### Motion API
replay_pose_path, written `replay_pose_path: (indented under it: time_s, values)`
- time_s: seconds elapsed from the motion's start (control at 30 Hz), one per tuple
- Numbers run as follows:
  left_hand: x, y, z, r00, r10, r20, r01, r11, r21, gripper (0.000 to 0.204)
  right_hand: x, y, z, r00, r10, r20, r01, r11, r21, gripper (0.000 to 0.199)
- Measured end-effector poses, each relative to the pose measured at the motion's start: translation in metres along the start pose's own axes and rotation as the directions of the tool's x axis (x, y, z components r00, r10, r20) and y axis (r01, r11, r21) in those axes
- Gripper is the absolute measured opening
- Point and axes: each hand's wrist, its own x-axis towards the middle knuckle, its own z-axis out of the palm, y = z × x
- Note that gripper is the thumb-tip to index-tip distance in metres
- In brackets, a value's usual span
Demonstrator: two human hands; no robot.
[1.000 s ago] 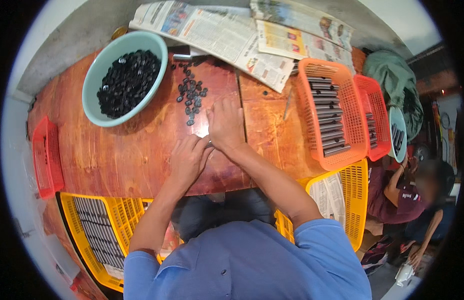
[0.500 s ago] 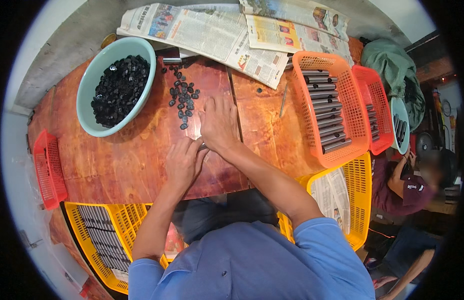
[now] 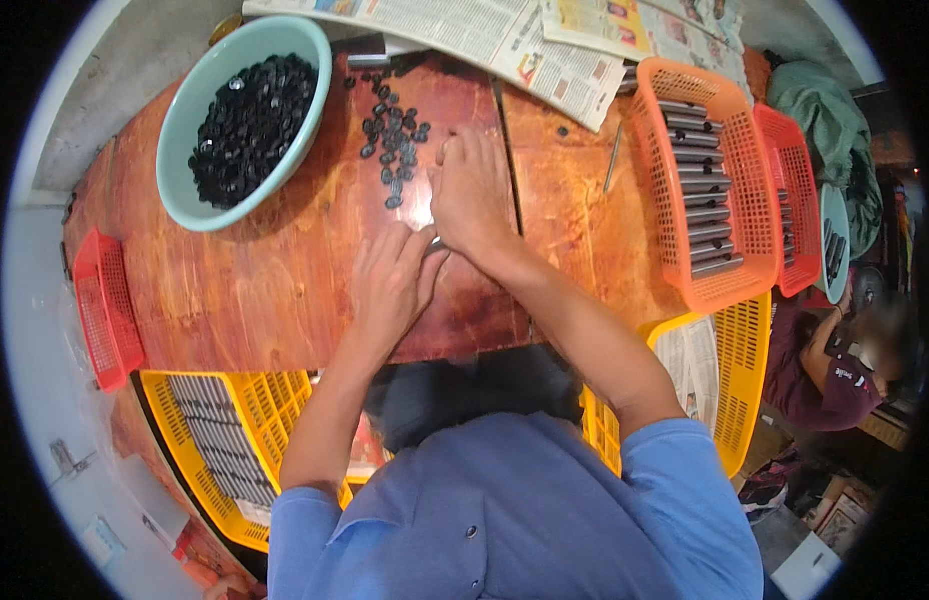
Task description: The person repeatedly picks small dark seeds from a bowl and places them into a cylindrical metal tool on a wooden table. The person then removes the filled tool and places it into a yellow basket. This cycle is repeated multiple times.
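My left hand (image 3: 392, 275) is closed around a short grey metal tube (image 3: 435, 243), low over the near middle of the table. Against the same tube presses my right hand (image 3: 472, 200), palm down with its fingers bent forward; the tube is mostly hidden by both hands. Just beyond my left fingers, small black oval plugs (image 3: 394, 145) lie scattered in a loose strip. A light green bowl (image 3: 171, 130) at the far left is heaped with more black pieces (image 3: 249, 130).
An orange basket (image 3: 754, 220) of grey tubes stands at right, beside a red basket (image 3: 804, 190). Newspapers (image 3: 484, 35) cover the back edge; a thin rod (image 3: 612, 158) lies nearby. Yellow crates (image 3: 264, 410) sit below the front edge. A person (image 3: 824, 380) sits at far right.
The whole view has shifted, so the table and baskets sit higher and further right. Both hands keep their hold at the tube, with little visible change in their pose.
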Motion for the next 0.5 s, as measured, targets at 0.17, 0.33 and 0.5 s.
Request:
replay_pose_path:
  time_s: [0.17, 0.33, 0.5]
  values:
    - [-0.001, -0.001, 0.004, 0.999, 0.043, 0.014, -0.044, 0.993, 0.105, 0.032, -0.002, 0.003, -0.002, 1.000, 0.008, -0.025, -0.007, 0.998, 0.057, 0.024]
    - [0.006, 0.004, -0.003, 0.998, 0.068, 0.007, -0.068, 0.973, 0.222, 0.029, 0.000, 0.000, -0.006, 0.974, 0.211, -0.089, -0.160, 0.905, 0.395, 0.020]
    - [0.002, -0.011, 0.000, 0.952, -0.305, -0.025, 0.278, 0.896, -0.346, 0.030, -0.002, 0.008, -0.010, 0.935, 0.305, -0.183, -0.137, 0.783, 0.607, 0.017]
